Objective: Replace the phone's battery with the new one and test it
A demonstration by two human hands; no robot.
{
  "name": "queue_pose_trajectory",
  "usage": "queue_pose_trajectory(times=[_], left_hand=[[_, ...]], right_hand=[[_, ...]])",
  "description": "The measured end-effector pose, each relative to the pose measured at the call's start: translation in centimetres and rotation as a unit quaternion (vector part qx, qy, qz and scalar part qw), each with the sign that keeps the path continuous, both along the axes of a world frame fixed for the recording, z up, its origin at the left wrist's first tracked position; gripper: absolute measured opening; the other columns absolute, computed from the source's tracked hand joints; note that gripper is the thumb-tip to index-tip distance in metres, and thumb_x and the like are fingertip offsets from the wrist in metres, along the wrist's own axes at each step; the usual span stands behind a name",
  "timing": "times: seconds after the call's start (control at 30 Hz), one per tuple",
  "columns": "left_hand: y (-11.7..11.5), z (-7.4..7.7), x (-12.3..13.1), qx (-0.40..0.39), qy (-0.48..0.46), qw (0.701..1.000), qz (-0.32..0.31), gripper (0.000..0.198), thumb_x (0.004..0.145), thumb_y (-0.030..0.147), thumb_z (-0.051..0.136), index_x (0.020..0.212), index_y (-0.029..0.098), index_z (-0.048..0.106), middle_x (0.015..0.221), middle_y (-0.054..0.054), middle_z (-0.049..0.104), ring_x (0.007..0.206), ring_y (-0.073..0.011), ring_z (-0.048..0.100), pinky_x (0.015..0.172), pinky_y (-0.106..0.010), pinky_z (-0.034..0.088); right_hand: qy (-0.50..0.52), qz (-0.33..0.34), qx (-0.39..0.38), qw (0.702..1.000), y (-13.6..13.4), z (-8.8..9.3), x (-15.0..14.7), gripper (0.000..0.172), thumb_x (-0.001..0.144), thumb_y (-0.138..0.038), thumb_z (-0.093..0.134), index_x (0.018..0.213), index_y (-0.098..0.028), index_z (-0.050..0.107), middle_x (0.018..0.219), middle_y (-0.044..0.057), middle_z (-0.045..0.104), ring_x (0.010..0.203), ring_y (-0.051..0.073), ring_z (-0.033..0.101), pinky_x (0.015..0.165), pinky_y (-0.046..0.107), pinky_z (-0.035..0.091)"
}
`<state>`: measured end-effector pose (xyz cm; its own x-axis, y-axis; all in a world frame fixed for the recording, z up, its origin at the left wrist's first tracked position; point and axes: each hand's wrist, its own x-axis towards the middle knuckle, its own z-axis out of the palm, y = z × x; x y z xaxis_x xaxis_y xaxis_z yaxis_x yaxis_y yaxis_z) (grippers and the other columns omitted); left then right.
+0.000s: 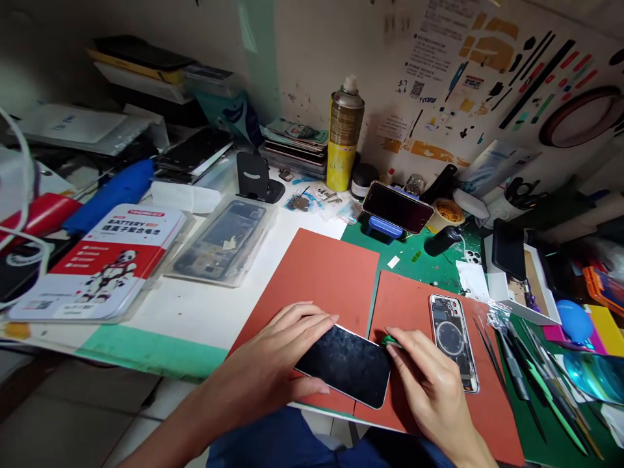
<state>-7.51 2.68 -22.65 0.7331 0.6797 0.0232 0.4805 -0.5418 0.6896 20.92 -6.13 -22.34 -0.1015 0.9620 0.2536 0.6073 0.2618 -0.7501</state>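
The left hand [297, 348] is being half closed around the left end of a black phone [348, 367], its fingers reaching over the far edge and its thumb lying at the near edge. The phone is lying with its screen up over the near part of two reddish mats [322, 273]. The right hand [429, 377] is pinching a small green tool [390, 340] between thumb and fingers, just beside the far right corner of this phone; whether it is touching, I cannot tell. Further right, an opened phone [451, 335] is showing its inner parts, and tweezers [490, 354] are lying beside it.
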Motion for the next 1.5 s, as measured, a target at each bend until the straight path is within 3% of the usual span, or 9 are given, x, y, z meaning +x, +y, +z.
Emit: queue_pose_trajectory(times=[0.17,0.3,0.57,0.67,0.87,1.23,1.5], left_hand=[[0.1,0.1,-0.2,-0.02,-0.005,1.0,-0.009,0.075,0.089,0.058,0.074,0.153,0.028,0.049,0.147,-0.012,0.061,0.143,-0.0348,0.047,0.115,-0.052,0.05],[-0.1,-0.2,-0.2,0.009,-0.004,1.0,-0.013,0.077,0.089,0.048,0.079,0.155,0.03,0.042,0.149,-0.01,0.06,0.145,-0.035,0.045,0.115,-0.054,0.051],[-0.4,-0.2,0.0,0.04,0.024,0.999,0.0,0.121,0.078,0.033,0.093,0.166,0.038,0.011,0.166,-0.01,0.046,0.149,-0.0361,0.047,0.116,-0.055,0.051],[-0.4,0.2,0.1,0.035,0.022,0.999,0.002,0.127,0.078,0.031,0.093,0.167,0.038,0.004,0.17,-0.01,0.04,0.151,-0.0348,0.045,0.119,-0.053,0.049],[-0.4,0.7,0.2,0.04,0.026,0.999,0.005,0.131,0.072,0.028,0.097,0.168,0.035,0.007,0.17,-0.011,0.04,0.153,-0.0322,0.043,0.123,-0.047,0.046],[-0.6,0.9,-0.2,0.05,0.002,0.999,0.017,0.125,0.077,0.038,0.092,0.169,0.034,0.007,0.169,-0.009,0.041,0.153,-0.0282,0.044,0.127,-0.042,0.04],[-0.4,0.6,-0.6,-0.008,-0.013,1.0,0.014,0.122,0.075,0.029,0.095,0.167,0.039,0.015,0.166,-0.005,0.047,0.15,-0.0299,0.046,0.122,-0.046,0.046]], right_hand=[[-0.004,0.012,0.015,1.0,-0.1,-0.2,0.0,0.044,0.106,-0.004,0.052,0.143,-0.025,0.058,0.114,0.009,0.07,0.101,0.02,0.07,0.084,0.033,0.058],[-0.021,0.019,0.021,0.999,-0.4,-0.3,0.1,0.049,0.104,-0.001,0.049,0.147,-0.025,0.056,0.113,0.009,0.069,0.1,0.02,0.07,0.083,0.033,0.058],[-0.06,0.048,0.061,0.995,-0.8,-0.9,0.4,0.059,0.1,0.007,0.046,0.152,-0.02,0.053,0.112,0.012,0.068,0.096,0.02,0.069,0.079,0.033,0.058],[-0.061,0.05,0.084,0.993,-0.6,-0.8,0.2,0.06,0.098,0.01,0.047,0.151,-0.019,0.054,0.112,0.013,0.068,0.098,0.02,0.069,0.08,0.032,0.058],[-0.043,0.039,0.138,0.989,0.3,-0.9,-1.0,0.059,0.095,0.014,0.054,0.144,-0.018,0.061,0.104,0.011,0.069,0.095,0.02,0.067,0.074,0.033,0.056],[-0.063,0.057,0.148,0.985,0.4,-1.3,-0.8,0.061,0.092,0.014,0.058,0.146,-0.013,0.059,0.102,0.014,0.068,0.091,0.024,0.062,0.073,0.038,0.053],[-0.061,0.063,0.114,0.99,0.8,-1.0,-0.5,0.054,0.097,0.009,0.057,0.147,-0.015,0.058,0.097,0.011,0.066,0.086,0.021,0.06,0.071,0.037,0.052]])
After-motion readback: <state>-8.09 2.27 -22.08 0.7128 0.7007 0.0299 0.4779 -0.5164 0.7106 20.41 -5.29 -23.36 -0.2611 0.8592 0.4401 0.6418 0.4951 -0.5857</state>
